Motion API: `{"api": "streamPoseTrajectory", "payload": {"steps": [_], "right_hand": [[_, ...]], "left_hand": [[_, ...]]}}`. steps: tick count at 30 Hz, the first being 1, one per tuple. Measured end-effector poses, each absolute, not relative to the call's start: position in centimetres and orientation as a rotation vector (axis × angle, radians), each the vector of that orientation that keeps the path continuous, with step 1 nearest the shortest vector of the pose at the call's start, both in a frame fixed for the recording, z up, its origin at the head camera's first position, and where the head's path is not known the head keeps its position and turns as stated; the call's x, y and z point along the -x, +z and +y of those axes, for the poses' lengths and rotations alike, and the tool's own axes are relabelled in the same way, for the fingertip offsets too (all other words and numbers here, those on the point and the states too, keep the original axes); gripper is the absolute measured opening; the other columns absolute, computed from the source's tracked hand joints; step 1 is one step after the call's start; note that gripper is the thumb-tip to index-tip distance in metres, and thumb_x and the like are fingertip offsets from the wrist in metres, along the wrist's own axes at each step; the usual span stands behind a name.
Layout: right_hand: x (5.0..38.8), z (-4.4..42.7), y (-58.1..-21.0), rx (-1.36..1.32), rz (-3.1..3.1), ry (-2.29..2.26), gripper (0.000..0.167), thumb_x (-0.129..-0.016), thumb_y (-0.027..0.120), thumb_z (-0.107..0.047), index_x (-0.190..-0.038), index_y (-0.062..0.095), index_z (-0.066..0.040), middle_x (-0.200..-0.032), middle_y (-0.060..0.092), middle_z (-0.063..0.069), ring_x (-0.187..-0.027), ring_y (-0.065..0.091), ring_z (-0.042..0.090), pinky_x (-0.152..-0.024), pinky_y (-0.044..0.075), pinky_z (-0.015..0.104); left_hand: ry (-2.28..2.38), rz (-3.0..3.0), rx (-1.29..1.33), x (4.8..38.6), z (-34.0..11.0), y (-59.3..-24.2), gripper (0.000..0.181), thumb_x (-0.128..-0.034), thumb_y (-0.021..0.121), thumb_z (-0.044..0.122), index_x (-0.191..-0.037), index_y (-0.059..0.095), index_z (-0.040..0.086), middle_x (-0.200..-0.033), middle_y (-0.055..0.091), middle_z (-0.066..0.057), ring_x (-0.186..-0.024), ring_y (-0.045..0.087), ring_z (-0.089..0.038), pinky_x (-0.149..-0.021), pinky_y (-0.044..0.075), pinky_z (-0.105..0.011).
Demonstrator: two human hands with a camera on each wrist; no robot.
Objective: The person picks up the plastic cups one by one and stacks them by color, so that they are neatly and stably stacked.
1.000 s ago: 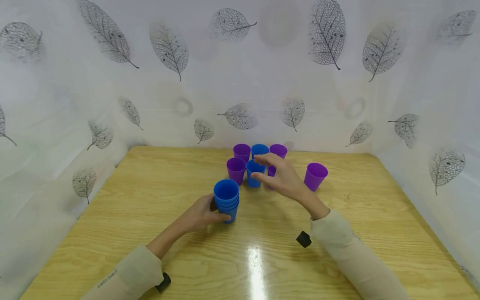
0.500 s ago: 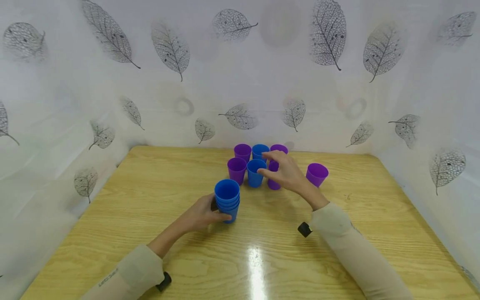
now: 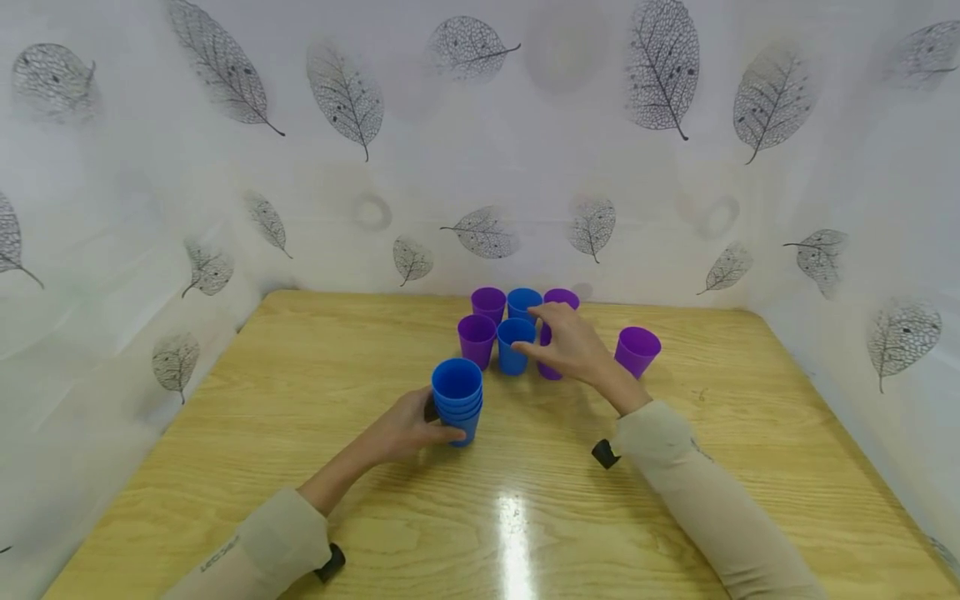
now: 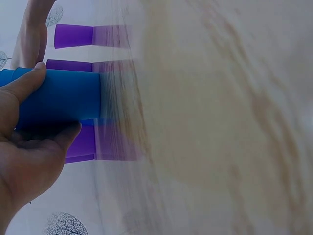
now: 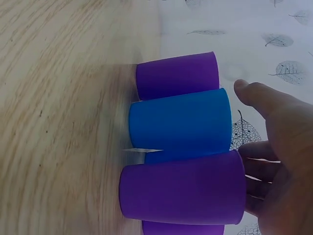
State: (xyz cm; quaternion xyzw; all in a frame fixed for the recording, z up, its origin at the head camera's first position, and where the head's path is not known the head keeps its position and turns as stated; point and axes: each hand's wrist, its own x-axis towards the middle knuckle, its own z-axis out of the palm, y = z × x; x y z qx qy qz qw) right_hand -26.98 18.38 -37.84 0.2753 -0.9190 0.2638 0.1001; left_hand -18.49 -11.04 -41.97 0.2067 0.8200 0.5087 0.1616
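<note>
My left hand grips a stack of nested blue cups, mouths up, near the middle of the table; the left wrist view shows thumb and fingers round the blue cup wall. My right hand hovers over the front row of cups, thumb and fingers spread apart. Below its thumb stands a blue cup, and its palm partly hides a purple cup. In the right wrist view the thumb is clear of the blue cup's rim; the other fingers lie behind the purple cup's rim.
Left of the front blue cup stands another purple cup. Behind are a purple cup, a blue cup and a purple cup. One lone purple cup is to the right on the wooden table. Leaf-print sheeting surrounds the table.
My right hand has moved slightly right and back over the front cups, uncovering more of the blue cup and the purple cup beside it. The left hand keeps its hold on the stack.
</note>
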Motion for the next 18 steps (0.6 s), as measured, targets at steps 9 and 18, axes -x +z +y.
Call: {"api": "streamPoseTrajectory", "payload": {"steps": [9, 18], "right_hand": [[27.33, 17.71, -38.41, -0.788, -2.723, 0.581, 0.075, -0.086, 0.083, -0.048, -0.131, 0.064, 0.009, -0.091, 0.067, 0.016, -0.085, 0.057, 0.027, -0.075, 0.054, 0.041], [27.64, 17.35, -38.89, -0.785, -2.690, 0.497, 0.074, -0.083, 0.084, -0.050, -0.126, 0.068, 0.008, -0.095, 0.070, 0.016, -0.089, 0.063, 0.032, -0.082, 0.057, 0.046]], "left_hand": [[1.451, 2.336, -0.597, 18.49, -11.07, -41.93, 0.071, -0.0919, 0.081, 0.014, -0.148, 0.043, -0.006, -0.141, 0.059, -0.022, -0.132, 0.055, -0.040, -0.112, 0.044, -0.056], [1.449, 2.338, -0.605, 18.51, -11.08, -41.97, 0.071, -0.0922, 0.080, 0.014, -0.149, 0.043, -0.006, -0.141, 0.059, -0.022, -0.132, 0.055, -0.041, -0.112, 0.045, -0.056]]}}
